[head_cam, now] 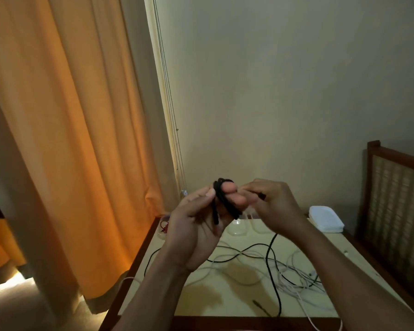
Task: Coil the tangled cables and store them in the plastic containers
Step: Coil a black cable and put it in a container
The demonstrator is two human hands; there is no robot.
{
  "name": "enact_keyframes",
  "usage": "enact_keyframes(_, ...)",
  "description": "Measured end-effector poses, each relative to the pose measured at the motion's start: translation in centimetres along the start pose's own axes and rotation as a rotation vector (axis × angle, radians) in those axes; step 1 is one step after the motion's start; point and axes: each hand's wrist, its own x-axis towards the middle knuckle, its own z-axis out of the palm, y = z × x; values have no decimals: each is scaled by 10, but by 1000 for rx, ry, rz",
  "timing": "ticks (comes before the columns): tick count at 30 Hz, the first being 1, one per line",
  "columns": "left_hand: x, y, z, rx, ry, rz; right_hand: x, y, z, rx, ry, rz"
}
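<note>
Both grips tight on black cable: left hand, right hand

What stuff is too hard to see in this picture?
Head view only.
Plastic containers: mostly hidden behind the left hand and right hand.
Black cable: its end vanishes under the right hand's fingers, blurred.
Tangled cables: white ones run off the bottom edge.
Red thing: too small to name.
</note>
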Motion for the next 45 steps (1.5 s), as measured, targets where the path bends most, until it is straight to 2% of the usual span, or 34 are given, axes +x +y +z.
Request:
enact_keyframes(4, -20, 3, 27, -48, 98, 132, -57, -33, -6, -14, 32, -7)
enact_keyframes(8, -33, 1, 45, 16, 184, 193, -98, -67, -15, -88, -37, -55)
enact_keyframes(16, -57, -2, 57, 377, 323, 235, -135, -107, -46, -313, -46, -175)
enact_keyframes(18, -63, -2, 54, 601, 298, 237, -139, -114, -58, -376, -60, -210)
enact_keyframes(21, -71, -5, 55, 934, 200, 126, -135, -121, -75, -455, -68, -272)
enact_keyframes(26, -80, -13, 65, 1155, -27, -64, -122, -132, -92, -516, -44, -473)
enact_keyframes(29, -86, -11, 73, 1083, -124, -185, -114, -135, -99, -471, 6, -547)
enact_keyframes(33, -100, -20, 86, 846, -175, -280, -108, -135, -111, -243, 145, -480)
enact_keyframes(39, -119, -40, 96, 574, -268, -214, -116, -117, -95, 66, 126, -250)
enact_keyframes(45, -128, -43, 90, 396, -95, -63, -132, -81, -82, 164, 53, -35)
